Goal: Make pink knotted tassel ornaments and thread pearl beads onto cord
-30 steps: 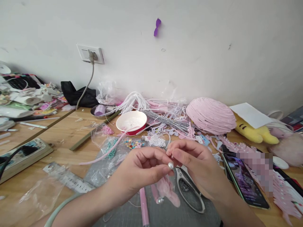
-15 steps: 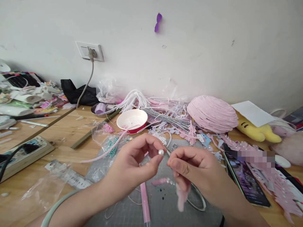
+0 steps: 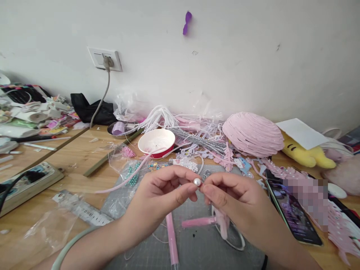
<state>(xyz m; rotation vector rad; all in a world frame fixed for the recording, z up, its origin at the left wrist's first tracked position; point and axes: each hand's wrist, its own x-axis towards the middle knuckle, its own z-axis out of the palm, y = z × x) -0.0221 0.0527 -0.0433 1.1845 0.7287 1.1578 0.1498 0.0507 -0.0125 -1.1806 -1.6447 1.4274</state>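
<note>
A white pearl bead (image 3: 197, 182) is pinched between the thumb and forefinger of my left hand (image 3: 165, 193). My right hand (image 3: 234, 198) is closed right beside it, fingertips touching the bead's right side; what they grip is too small to make out. Pink translucent material (image 3: 222, 223) hangs below my right hand, next to a loop of pale cord (image 3: 237, 245). Under both hands lies a grey cutting mat (image 3: 194, 251) bearing a pink tube (image 3: 172, 240) and a shorter pink strip (image 3: 198, 222).
Behind my hands stand a red and white bowl (image 3: 156, 141), silver stems (image 3: 202, 139) and a pink ribbed dome (image 3: 253, 134). A phone (image 3: 294, 212) lies at the right, a ruler (image 3: 81, 210) and a power strip (image 3: 30, 183) at the left.
The bead and my left fingers have shifted slightly right, meeting my right fingertips. The pointed metal tip seen between my hands before no longer shows. The hanging pink material has moved right and up.
</note>
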